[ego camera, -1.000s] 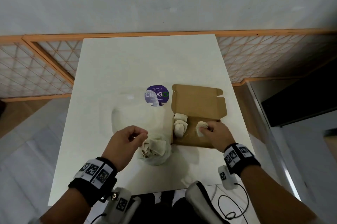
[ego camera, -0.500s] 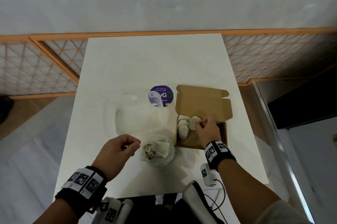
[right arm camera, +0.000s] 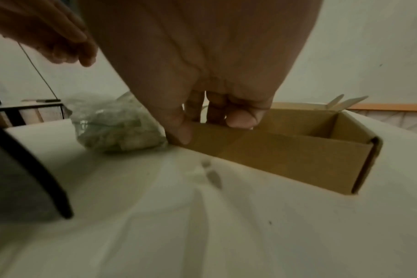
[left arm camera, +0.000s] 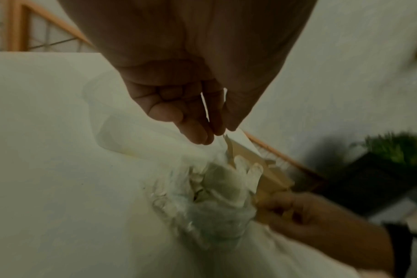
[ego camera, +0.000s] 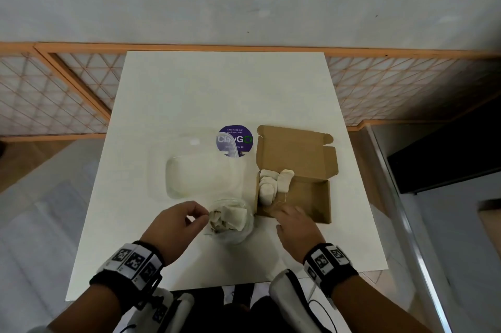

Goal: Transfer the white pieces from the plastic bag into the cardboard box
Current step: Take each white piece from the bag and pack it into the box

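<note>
A clear plastic bag (ego camera: 235, 233) with white pieces (ego camera: 230, 218) stands near the table's front edge. My left hand (ego camera: 206, 214) pinches its rim from the left, thumb against forefinger (left arm camera: 217, 132). Just right of the bag lies the open cardboard box (ego camera: 322, 202), lid folded back. Several white pieces (ego camera: 272, 183) sit in its far left corner. My right hand (ego camera: 288, 214) hovers at the box's near wall (right arm camera: 286, 156). Its thumb (right arm camera: 182, 132) is outside and its fingers hang loosely curled inside. It holds no piece. The right wrist view also shows the bag (right arm camera: 112, 131).
A clear plastic tray (ego camera: 200, 175) lies behind the bag, left of the box. A round purple sticker (ego camera: 235, 140) is on the white table (ego camera: 222, 88) beyond it. An orange lattice fence (ego camera: 54, 94) borders the table's far side.
My right hand carried a white piece to the others in the box's left corner, let it go, and drew back to the near wall. My left hand stayed on the bag's rim.
</note>
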The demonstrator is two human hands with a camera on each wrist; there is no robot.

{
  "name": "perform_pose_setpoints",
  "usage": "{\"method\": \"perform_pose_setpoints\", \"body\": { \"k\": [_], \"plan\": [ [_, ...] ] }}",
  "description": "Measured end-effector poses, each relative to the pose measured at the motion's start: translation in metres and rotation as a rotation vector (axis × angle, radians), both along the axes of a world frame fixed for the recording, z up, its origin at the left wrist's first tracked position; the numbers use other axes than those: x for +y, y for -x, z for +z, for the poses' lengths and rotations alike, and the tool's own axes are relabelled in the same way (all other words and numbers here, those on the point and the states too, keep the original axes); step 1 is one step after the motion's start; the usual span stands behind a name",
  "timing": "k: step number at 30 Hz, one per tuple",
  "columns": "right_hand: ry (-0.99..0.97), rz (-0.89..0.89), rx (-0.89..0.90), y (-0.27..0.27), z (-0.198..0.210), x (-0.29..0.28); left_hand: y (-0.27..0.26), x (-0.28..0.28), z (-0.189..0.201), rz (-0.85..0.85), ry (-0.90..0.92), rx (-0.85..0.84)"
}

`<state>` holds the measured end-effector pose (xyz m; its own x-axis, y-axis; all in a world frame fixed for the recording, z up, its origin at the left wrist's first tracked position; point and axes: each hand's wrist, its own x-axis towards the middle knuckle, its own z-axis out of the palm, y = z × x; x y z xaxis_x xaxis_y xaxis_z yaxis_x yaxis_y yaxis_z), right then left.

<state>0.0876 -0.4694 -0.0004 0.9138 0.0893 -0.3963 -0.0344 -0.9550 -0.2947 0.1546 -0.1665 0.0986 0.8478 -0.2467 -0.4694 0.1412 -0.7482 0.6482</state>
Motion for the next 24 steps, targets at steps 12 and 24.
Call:
{"method": "perform_pose_setpoints", "body": {
  "k": [12,24],
  "plan": [
    [-0.041,-0.032,-0.008,0.019,0.013,-0.008,-0.007,-0.046,-0.049,-0.449,-0.358,-0.115],
    [-0.229,-0.069,-0.193,0.009,0.059,0.019,-0.021,-0.073,-0.050,-0.361,-0.347,-0.105]
  ]
}}
